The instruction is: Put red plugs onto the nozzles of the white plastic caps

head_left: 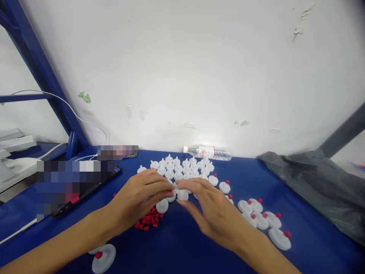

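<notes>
My left hand [139,198] and my right hand [209,207] meet over the middle of a blue table [182,243]. Their fingertips pinch a small white plastic disc [183,195] between them. Just behind lies a cluster of several white discs without caps [182,167]. A pile of small red caps [149,220] sits under my left wrist. To the right lie several white discs fitted with red caps [264,219]. Another capped disc [103,258] lies near my left forearm.
A clear water bottle [207,153] lies on its side against the white wall. A grey plastic bag [319,182] covers the table's right side. A dark flat device [85,194] and white cables [57,101] lie at the left, by a blue metal frame [42,68].
</notes>
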{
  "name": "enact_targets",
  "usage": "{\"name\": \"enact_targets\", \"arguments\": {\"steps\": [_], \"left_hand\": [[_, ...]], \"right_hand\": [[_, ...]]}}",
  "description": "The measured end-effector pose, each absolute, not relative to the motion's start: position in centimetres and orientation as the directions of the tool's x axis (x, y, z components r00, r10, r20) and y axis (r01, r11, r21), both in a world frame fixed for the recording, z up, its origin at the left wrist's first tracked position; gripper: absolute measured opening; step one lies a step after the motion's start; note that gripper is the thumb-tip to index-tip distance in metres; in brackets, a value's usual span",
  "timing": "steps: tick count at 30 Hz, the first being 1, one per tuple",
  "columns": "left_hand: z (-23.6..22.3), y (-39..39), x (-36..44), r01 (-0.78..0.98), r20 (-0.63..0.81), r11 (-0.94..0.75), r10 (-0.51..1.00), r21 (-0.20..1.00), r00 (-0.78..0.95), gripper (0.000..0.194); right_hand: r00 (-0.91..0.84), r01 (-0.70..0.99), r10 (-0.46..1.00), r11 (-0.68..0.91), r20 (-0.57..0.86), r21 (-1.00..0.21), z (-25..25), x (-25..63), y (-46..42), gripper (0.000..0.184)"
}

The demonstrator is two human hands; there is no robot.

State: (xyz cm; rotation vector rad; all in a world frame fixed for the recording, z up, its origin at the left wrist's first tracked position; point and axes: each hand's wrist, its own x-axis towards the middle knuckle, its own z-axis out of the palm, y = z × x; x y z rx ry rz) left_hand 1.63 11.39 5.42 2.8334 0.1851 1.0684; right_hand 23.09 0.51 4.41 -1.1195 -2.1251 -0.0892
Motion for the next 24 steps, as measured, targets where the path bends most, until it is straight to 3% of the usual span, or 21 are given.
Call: {"name": "enact_targets", "arguments": {"steps": [5,9,16,24], "left_hand": [[5.2,11.1,1.5,0.104,0.559,-0.983,0.173,0.153,0.811,0.01],[5.0,10.9,1.4,0.065,0.526,-0.979,0.159,0.193,0.836,0.026],[5.1,10.5,1.2,0.057,0.504,-0.966,0.181,0.251,0.844,0.025],[5.6,11.0,1.7,0.179,0.43,-0.959,0.26,0.22,0.864,0.013]], "right_hand": [[-0.35,0.719,0.677,0.637,0.647,-0.277,4.3,22.7,0.2,0.025],[-0.406,0.72,0.641,0.663,0.651,-0.204,4.2,22.2,-0.2,0.028],[-0.478,0.727,0.598,0.68,0.643,-0.091,4.2,22.1,0.0,0.029],[-0.51,0.811,0.724,0.585,0.464,-0.023,5.2,23.5,0.4,0.042]]}}
